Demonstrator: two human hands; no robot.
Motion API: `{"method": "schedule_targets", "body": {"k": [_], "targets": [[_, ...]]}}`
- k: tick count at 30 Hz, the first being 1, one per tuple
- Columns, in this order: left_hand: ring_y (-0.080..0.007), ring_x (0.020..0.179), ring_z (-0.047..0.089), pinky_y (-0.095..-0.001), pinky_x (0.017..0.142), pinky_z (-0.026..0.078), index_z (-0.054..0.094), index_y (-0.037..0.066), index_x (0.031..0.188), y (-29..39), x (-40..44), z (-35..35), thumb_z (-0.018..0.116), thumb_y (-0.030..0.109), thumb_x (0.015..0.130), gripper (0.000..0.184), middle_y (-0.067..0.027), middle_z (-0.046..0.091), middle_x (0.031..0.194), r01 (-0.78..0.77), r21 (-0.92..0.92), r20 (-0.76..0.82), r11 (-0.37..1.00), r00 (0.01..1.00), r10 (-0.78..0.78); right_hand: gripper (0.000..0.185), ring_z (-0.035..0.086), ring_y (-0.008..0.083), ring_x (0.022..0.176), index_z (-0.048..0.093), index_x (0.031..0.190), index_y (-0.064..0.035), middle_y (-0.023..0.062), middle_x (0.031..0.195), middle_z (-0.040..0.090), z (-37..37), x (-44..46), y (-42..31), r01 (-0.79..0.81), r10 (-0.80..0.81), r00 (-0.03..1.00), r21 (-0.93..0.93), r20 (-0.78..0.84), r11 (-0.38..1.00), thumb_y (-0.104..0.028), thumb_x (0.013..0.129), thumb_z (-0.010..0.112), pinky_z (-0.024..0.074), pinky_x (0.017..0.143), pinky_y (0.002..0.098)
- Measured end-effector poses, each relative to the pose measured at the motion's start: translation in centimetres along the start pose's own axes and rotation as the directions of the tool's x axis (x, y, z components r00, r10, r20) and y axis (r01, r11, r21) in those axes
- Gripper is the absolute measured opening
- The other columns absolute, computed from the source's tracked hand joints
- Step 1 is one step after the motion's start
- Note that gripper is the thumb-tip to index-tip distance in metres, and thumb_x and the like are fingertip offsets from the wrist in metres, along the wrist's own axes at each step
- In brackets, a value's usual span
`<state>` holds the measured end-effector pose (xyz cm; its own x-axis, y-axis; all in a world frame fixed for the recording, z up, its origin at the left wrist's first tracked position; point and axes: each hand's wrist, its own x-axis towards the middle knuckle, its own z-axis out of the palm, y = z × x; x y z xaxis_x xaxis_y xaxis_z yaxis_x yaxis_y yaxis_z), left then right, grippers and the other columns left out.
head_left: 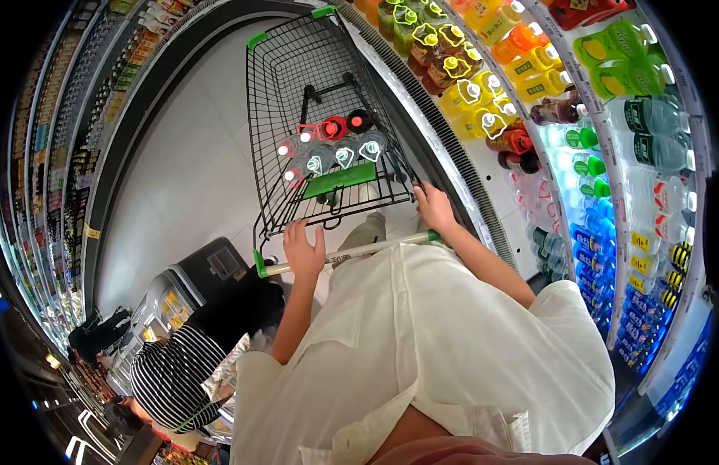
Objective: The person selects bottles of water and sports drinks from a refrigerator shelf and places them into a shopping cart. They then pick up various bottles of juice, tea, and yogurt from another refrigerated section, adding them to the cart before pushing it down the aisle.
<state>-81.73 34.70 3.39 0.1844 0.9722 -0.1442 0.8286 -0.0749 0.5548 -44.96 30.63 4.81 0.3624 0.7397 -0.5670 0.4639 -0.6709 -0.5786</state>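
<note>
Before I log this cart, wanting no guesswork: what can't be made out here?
All in the head view:
Left hand, right hand: palms, turned away.
Bottles in the shopping cart: labels, mostly hidden behind caps and necks.
Handle: lettering, too small.
Shelf goods, picture left: too small, some cut off by the edge.

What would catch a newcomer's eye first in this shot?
Probably the rows of brightly coloured bottled drinks curving down the right side, lit blue-white in places. Next comes the black wire shopping cart at upper centre, with a cluster of bottles near its green panel, and the wearer's left hand and right hand at its near end. A person in a striped top stands out at lower left.
</note>
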Motion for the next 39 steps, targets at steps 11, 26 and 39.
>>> {"method": "schedule_targets", "body": {"k": [11, 26, 39], "targets": [[-0.0407, 0.121, 0.063, -0.0509, 0.105, 0.049, 0.071, 0.001, 0.119, -3.2, 8.7, -1.8, 0.075, 0.029, 0.097, 0.035, -0.0187, 0.073, 0.123, -0.048, -0.024, -0.101, 0.999, 0.994, 0.045, 0.041, 0.071, 0.0498, 0.099, 0.070, 0.107, -0.0026, 0.0268, 0.097, 0.075, 2.1, 7.5, -5.2, 0.045, -0.052, 0.997, -0.103, -0.065, 0.994, -0.040, 0.109, 0.054, 0.0547, 0.089, 0.0603], [-0.0394, 0.122, 0.065, -0.0481, 0.105, 0.050, 0.075, 0.002, 0.121, -11.9, 21.1, -4.9, 0.072, 0.036, 0.101, 0.039, -0.0190, 0.074, 0.124, -0.108, 0.038, -0.130, 0.993, 0.985, 0.112, 0.044, 0.074, 0.0500, 0.095, 0.059, 0.128, -0.0053, 0.0261, 0.101, 0.077, 8.5, 9.3, -12.0, 0.104, -0.141, 0.974, -0.201, -0.177, 0.974, -0.044, 0.108, 0.053, 0.0582, 0.087, 0.0595], [-0.0418, 0.137, 0.053, -0.0574, 0.117, 0.038, 0.064, 0.004, 0.140, -22.3, 30.6, -9.2, 0.069, 0.028, 0.101, 0.046, -0.0178, 0.067, 0.140, -0.217, 0.252, 0.016, 0.943, 0.975, 0.220, 0.048, 0.075, 0.0379, 0.110, 0.072, 0.132, -0.0027, 0.0221, 0.119, 0.078, -2.0, 5.3, 2.1, 0.012, -0.002, 0.970, 0.041, -0.243, 0.999, -0.039, 0.100, 0.069, 0.0576, 0.098, 0.0449]]}}
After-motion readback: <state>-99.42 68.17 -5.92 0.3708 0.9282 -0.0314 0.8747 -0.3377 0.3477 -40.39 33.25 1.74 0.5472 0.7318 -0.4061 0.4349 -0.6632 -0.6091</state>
